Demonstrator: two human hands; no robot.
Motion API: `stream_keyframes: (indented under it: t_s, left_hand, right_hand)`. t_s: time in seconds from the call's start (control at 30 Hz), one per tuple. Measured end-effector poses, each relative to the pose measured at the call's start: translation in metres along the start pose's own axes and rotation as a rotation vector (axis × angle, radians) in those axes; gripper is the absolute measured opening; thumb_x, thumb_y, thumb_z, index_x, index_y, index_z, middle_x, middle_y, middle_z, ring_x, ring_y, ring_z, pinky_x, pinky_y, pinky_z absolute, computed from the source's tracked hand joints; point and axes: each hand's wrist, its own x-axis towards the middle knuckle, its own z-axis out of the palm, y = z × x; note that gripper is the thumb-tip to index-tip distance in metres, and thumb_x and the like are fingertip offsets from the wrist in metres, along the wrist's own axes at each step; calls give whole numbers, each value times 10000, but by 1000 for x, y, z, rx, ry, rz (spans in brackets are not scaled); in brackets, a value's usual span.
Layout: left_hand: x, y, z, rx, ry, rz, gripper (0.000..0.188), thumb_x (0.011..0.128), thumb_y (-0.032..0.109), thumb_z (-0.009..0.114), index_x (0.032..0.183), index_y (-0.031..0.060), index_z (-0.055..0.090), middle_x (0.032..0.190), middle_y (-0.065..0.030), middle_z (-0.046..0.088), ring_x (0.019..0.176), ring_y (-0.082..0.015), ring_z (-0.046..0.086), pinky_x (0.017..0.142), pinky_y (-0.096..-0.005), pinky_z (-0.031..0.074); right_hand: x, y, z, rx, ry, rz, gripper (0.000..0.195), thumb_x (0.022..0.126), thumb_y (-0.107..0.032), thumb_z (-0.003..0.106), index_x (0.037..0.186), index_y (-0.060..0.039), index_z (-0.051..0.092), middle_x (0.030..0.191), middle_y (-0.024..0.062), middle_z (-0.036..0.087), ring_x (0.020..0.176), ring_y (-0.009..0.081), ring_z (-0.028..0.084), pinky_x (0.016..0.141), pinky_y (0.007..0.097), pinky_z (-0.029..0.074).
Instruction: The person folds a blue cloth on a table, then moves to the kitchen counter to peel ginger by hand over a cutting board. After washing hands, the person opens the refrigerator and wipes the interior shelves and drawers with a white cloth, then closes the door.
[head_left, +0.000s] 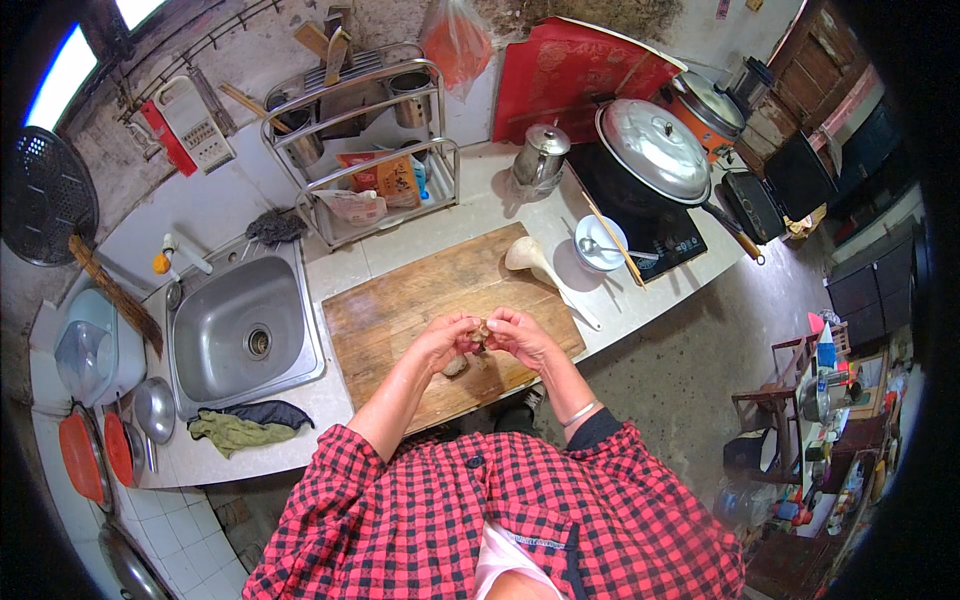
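Note:
My left hand (450, 339) and my right hand (516, 337) meet above the near part of a wooden cutting board (420, 292). Between the fingertips of both is a small brown, knobbly piece of food (481, 334), dark at its lower end; its kind is unclear. On the board just below my left hand lies a pale, roundish piece (454, 366), partly hidden by the hand. A pale ladle (529, 256) rests at the board's far right, its handle running over the right edge.
A steel sink (240, 337) is left of the board, with a green and dark cloth (251, 427) at its near edge. To the right stand a white bowl (600, 244) with spoon and chopsticks, a metal kettle (541, 154) and a lidded wok (652, 150) on a black cooktop. Behind is a metal rack (375, 176).

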Motion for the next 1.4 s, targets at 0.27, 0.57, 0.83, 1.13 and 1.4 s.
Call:
stream_keyframes:
  t_s: [0.27, 0.57, 0.83, 1.13, 1.4]
  left_hand:
    - [-10, 23, 7, 118, -61, -45, 157, 821, 189, 659, 904, 87, 574, 826, 0, 589, 716, -99, 569, 660, -242, 482]
    - [-12, 35, 2, 492, -145, -200, 137, 773, 172, 681, 838, 77, 607, 772, 12, 597, 696, -88, 562, 605, -234, 475]
    - [-4, 40, 27, 1482, -52, -81, 228, 623, 208, 702, 792, 58, 669, 728, -126, 657, 657, -219, 630, 601, -324, 503]
    - [8, 27, 12, 1630, 358, 101, 257, 615, 235, 714, 816, 83, 666, 778, -138, 652, 753, -317, 629, 662, -386, 509]
    - [16, 11, -25, 1449, 444, 238, 234, 717, 258, 701, 847, 66, 665, 772, -139, 652, 737, -302, 631, 666, -370, 500]
  right_hand:
    - [-5, -11, 8, -189, -56, -77, 144, 812, -136, 658, 880, -52, 563, 797, 36, 605, 708, 124, 592, 640, 248, 483]
    - [-7, -36, 19, -1202, -192, -305, 144, 707, -142, 680, 740, -50, 574, 683, 68, 617, 631, 162, 581, 600, 288, 461]
    - [2, -16, 42, -1765, -122, -253, 117, 639, -135, 648, 738, -77, 623, 716, 140, 632, 702, 319, 621, 659, 407, 499]
    - [24, -11, 19, -1848, 88, -267, 100, 692, -91, 599, 777, -45, 624, 768, 173, 633, 755, 327, 622, 684, 431, 500]
    - [39, 9, -18, -1679, 351, -428, 120, 739, -171, 630, 821, -84, 623, 824, 139, 606, 796, 326, 586, 689, 423, 475]
